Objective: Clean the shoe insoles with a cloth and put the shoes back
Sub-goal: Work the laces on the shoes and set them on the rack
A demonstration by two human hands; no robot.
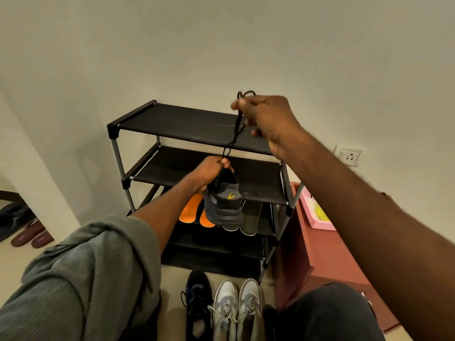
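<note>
My left hand [212, 171] grips black sneaker [224, 201] in front of shoe rack [157, 119]; right hand [264, 121] pinches its lace [234, 134], pulled up. Insoles [194, 210] sit on shelf, 3 shoes on floor — approx. halfway, I'd guess.

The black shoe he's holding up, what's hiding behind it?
Behind the black shoe insoles stand on the rack: two orange ones and a grey one show. Another pale one is mostly covered.

L hand [211, 172] grip curled low, R hand [267, 119] pinching, raised.
</note>
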